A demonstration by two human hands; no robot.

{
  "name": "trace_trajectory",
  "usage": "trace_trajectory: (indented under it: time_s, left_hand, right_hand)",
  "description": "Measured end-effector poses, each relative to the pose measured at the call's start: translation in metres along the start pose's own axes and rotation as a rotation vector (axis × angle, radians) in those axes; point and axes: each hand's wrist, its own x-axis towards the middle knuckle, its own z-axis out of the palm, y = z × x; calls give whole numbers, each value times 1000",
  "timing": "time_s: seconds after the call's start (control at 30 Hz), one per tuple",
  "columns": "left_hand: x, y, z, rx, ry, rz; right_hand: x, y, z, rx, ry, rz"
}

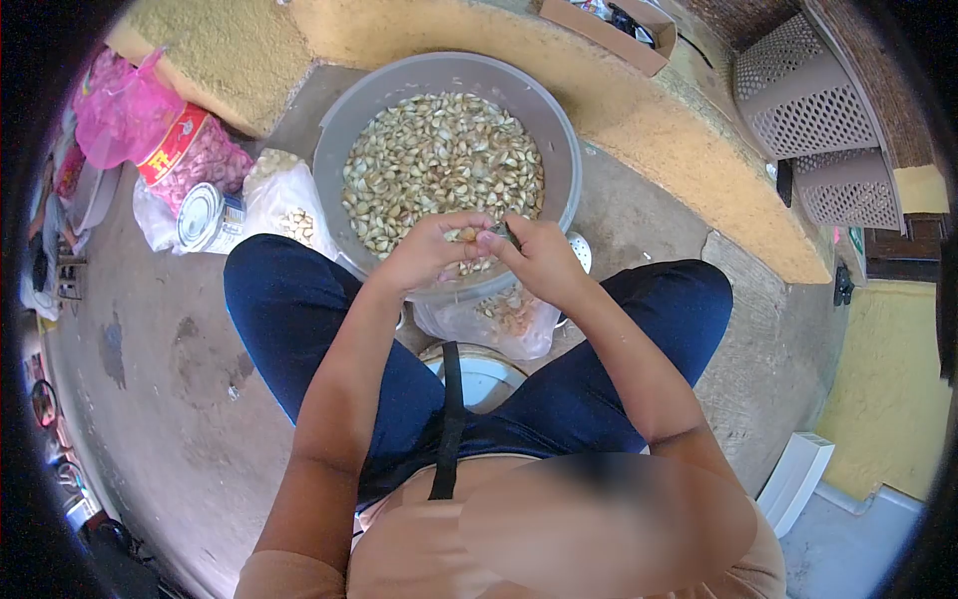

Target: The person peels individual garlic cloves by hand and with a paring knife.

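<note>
A large grey tub (327,150) holds many pale garlic cloves (439,150) that seem to lie in water. Over its near edge my left hand (439,250) is closed around a garlic clove (461,236). My right hand (534,255) meets it at the fingertips, thumb against the clove; its fingers are closed, and a small dark object, perhaps a knife, shows at them, too small to make out. Below both hands, a clear plastic bag (529,329) with peelings rests against the tub's near side.
Left of the tub are a white bag of cloves (289,205), a tin can (202,215) and a pink mesh sack (205,160). A yellow ledge (689,140) curves behind, bearing a cardboard box (619,35). Perforated grey crates (813,100) stand at the right.
</note>
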Motion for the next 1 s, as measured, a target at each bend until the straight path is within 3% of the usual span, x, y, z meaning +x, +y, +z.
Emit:
trace_trajectory:
  time_s: [0.2,0.4,0.5,1.0]
  left_hand:
    - [-4,9,5,86,52,60]
    - [2,5,0,460,43,440]
    - [-2,9,0,399,29,298]
    - [4,3,-2,554,35,468]
  right_hand:
    - [2,4,-4,60,-39,50]
    - [2,8,-19,-59,-85,-16]
    - [2,7,-20,-82,-144,-21]
    - [-1,10,-16,16,-81,23]
